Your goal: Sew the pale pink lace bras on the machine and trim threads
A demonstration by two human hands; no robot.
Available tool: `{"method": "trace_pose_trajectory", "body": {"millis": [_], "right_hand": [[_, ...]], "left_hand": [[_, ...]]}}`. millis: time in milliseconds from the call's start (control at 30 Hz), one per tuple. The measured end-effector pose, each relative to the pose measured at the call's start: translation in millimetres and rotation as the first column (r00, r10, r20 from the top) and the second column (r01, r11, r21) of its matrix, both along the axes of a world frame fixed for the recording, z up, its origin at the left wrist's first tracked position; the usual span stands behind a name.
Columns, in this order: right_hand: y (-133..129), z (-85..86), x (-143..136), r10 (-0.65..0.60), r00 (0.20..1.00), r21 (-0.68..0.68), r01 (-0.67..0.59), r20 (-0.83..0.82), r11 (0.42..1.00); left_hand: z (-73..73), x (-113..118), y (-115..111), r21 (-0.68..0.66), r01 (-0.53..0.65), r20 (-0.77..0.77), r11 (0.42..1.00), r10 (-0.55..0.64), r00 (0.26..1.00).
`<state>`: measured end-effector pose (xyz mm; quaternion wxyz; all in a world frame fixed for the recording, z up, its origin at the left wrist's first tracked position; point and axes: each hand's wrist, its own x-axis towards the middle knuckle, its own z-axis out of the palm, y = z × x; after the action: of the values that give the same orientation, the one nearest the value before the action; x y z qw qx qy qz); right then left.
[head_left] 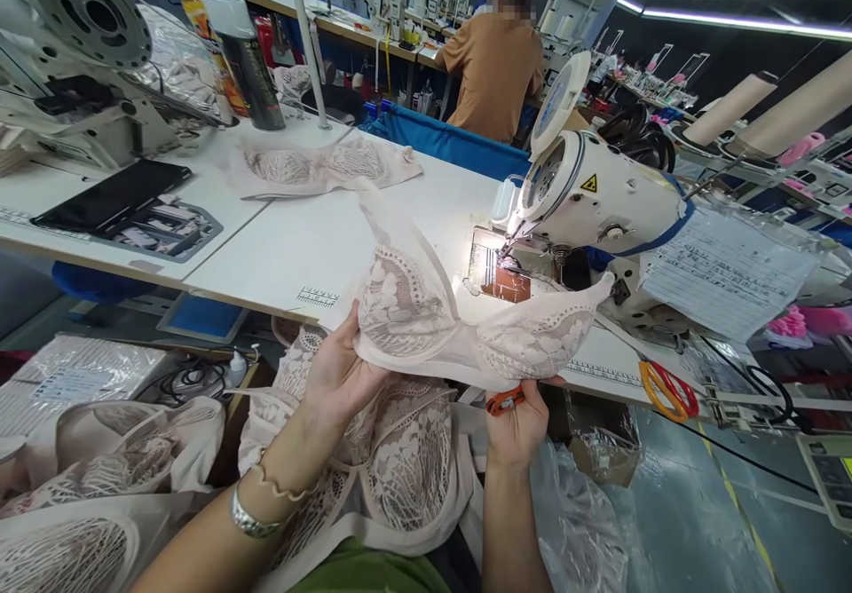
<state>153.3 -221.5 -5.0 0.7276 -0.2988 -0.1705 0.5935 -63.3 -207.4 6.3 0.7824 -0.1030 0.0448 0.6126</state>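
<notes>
A pale pink lace bra (532, 340) is spread between my hands at the table's front edge, just before the lit needle area of a white sewing machine (586, 189). My left hand (343, 367) grips the bra's lower left edge, thumb on top. My right hand (519, 420) holds the band under the right cup, with small orange-handled snips (504, 400) in the same hand. More lace bras (413, 460) lie over my lap. Another bra (326, 167) rests farther back on the white table (259, 251).
Orange and red scissors (669, 391) lie at the table's right front edge. A black phone (113, 193), a spray can (249, 69) and another machine (80, 60) stand left. A person in a brown shirt (496, 74) sits beyond the blue cloth bin (445, 140). Bras (113, 460) are piled lower left.
</notes>
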Motion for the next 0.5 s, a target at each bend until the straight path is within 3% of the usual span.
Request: {"method": "trace_pose_trajectory", "body": {"millis": [500], "right_hand": [[-1.2,-2.1,-0.5,0.051,0.97,0.035,-0.044,-0.236,0.998]], "left_hand": [[2.1,0.0,-2.4,-0.005,-0.007,-0.003,1.0,0.007,1.0]]}}
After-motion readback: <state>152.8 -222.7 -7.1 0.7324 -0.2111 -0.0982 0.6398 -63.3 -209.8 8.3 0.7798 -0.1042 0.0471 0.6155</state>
